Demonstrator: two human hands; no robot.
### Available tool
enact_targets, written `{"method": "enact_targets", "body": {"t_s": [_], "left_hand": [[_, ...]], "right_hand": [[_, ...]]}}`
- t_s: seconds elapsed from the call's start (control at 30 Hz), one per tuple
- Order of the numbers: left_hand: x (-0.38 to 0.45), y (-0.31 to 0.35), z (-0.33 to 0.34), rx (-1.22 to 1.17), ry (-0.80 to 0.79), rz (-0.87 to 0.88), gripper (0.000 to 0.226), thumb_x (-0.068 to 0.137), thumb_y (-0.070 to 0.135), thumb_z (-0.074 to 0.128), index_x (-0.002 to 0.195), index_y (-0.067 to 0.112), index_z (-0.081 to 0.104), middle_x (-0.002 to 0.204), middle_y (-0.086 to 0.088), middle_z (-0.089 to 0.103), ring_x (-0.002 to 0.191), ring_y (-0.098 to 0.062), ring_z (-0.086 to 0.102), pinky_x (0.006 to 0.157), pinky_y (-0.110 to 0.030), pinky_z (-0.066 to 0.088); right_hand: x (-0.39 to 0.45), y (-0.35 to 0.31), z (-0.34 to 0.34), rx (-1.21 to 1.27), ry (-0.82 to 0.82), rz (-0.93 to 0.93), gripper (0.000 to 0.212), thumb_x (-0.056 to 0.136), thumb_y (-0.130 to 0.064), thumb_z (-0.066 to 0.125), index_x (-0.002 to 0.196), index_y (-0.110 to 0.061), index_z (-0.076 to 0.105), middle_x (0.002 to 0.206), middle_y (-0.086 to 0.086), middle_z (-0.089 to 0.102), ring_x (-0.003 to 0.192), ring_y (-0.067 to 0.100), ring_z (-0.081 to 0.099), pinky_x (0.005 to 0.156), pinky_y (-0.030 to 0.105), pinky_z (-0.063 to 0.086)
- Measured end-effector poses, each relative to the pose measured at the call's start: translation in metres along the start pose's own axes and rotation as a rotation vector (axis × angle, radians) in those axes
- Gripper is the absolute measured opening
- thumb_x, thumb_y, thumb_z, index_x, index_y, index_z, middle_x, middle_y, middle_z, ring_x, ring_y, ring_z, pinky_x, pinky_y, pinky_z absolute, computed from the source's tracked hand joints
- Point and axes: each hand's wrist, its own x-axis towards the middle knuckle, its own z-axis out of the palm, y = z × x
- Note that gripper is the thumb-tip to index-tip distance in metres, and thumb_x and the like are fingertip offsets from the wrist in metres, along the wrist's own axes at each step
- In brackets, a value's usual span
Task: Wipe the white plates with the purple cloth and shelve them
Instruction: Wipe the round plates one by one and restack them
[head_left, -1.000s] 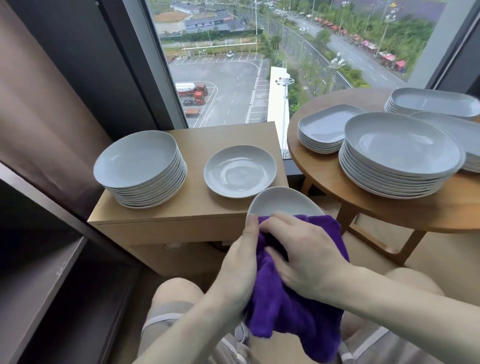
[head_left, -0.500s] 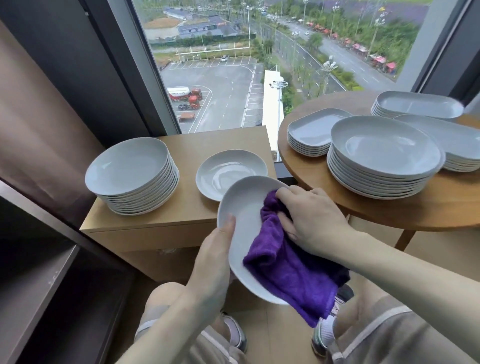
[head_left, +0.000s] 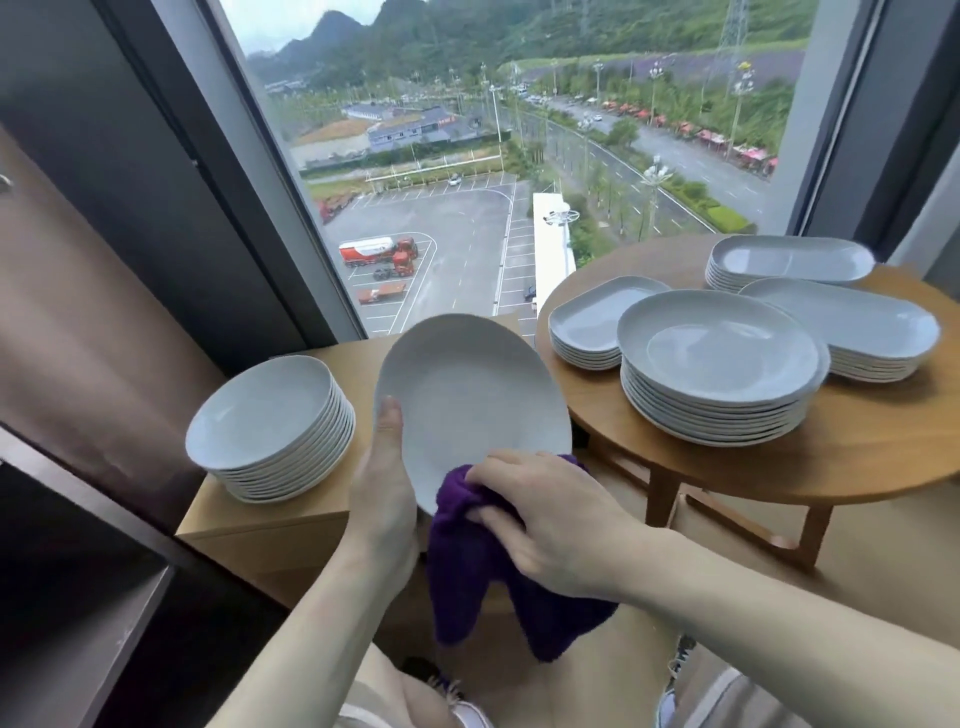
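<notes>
**Person wiping a white plate with a purple cloth by a window**

A person holds a white plate (head_left: 470, 400) tilted up in front of them. Their left hand (head_left: 384, 499) grips its left rim, thumb on the face and fingers curled behind. Their right hand (head_left: 550, 519) bunches a purple cloth (head_left: 467, 566) in curled fingers and presses it against the plate's lower edge; the rest of the cloth hangs down. Behind, a stack of round plates (head_left: 270, 428) sits on a low wooden cabinet (head_left: 270, 525). To the right, a round wooden table (head_left: 857, 457) carries four more stacks of plates, round and oblong. A dark shelf (head_left: 78, 623) stands at the left.
</notes>
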Motion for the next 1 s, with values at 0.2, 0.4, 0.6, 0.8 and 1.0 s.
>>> {"method": "enact_targets", "body": {"t_s": [0.2, 0.4, 0.6, 0.8, 1.0], "left_hand": [[0.034, 0.009, 0.054, -0.206, 0.019, -0.15, 0.057, 0.106, 0.054, 0.041, 0.136, 0.011, 0.063, 0.124, -0.016, 0.074, 0.113, -0.031, 0.072, 0.09, -0.042, 0.059], [0.051, -0.008, 0.111, -0.201, -0.044, -0.165, 0.049, 0.103, 0.045, 0.041, 0.127, 0.01, 0.066, 0.112, -0.015, 0.07, 0.097, -0.03, 0.064, 0.089, -0.044, 0.054], [0.054, -0.032, 0.164, -0.112, -0.121, -0.213, 0.041, 0.109, 0.035, 0.04, 0.132, 0.004, 0.056, 0.113, -0.018, 0.067, 0.089, -0.03, 0.068, 0.073, -0.04, 0.061], [0.062, -0.054, 0.192, 0.174, -0.107, -0.134, 0.038, 0.11, 0.038, 0.041, 0.128, 0.01, 0.06, 0.106, -0.007, 0.07, 0.096, -0.024, 0.068, 0.077, -0.035, 0.061], [0.086, -0.07, 0.203, 0.377, -0.036, -0.067, 0.049, 0.11, 0.047, 0.038, 0.14, 0.013, 0.054, 0.124, -0.004, 0.065, 0.11, -0.023, 0.061, 0.096, -0.033, 0.049]], "right_hand": [[0.011, 0.002, -0.067, -0.102, 0.269, 0.072, 0.019, 0.099, -0.036, 0.057, 0.103, -0.018, 0.06, 0.097, -0.005, 0.06, 0.085, 0.024, 0.056, 0.077, 0.039, 0.046], [0.01, 0.028, -0.136, -0.218, 0.358, 0.35, 0.017, 0.097, -0.032, 0.056, 0.086, -0.02, 0.052, 0.077, -0.01, 0.047, 0.08, 0.026, 0.05, 0.068, 0.035, 0.035], [-0.012, 0.062, -0.187, -0.394, 0.228, 0.624, 0.015, 0.092, -0.025, 0.06, 0.081, -0.018, 0.053, 0.081, 0.001, 0.055, 0.073, 0.025, 0.055, 0.055, 0.033, 0.037], [-0.035, 0.09, -0.217, -0.355, 0.001, 0.812, 0.012, 0.086, -0.028, 0.068, 0.085, -0.018, 0.061, 0.086, 0.003, 0.063, 0.08, 0.024, 0.062, 0.071, 0.04, 0.057], [-0.048, 0.107, -0.235, -0.233, -0.002, 0.867, 0.024, 0.085, -0.034, 0.076, 0.085, -0.011, 0.07, 0.088, 0.009, 0.069, 0.083, 0.028, 0.067, 0.078, 0.043, 0.058]]}}
